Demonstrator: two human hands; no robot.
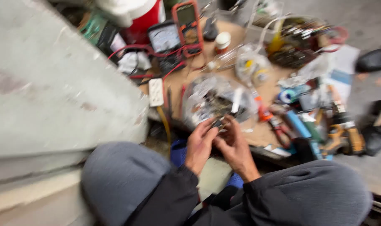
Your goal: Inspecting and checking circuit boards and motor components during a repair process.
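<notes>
Both hands brought together over the near edge of the tabletop (266, 136): left hand (199, 144) and right hand (234, 146) pinching one small dark part (218, 123) between fingertips, close for fine work; shape too blurred to tell. Just behind, a crinkled clear plastic bag (215, 98) of bits. Farther back, an orange multimeter (187, 27), hard-cased, with red leads.

Before you, a low wooden board (224, 46) carries an orange multimeter (187, 27) at upper centre, a clear plastic bag (215, 98) mid-frame, and a white socket strip (156, 92) left.
</notes>
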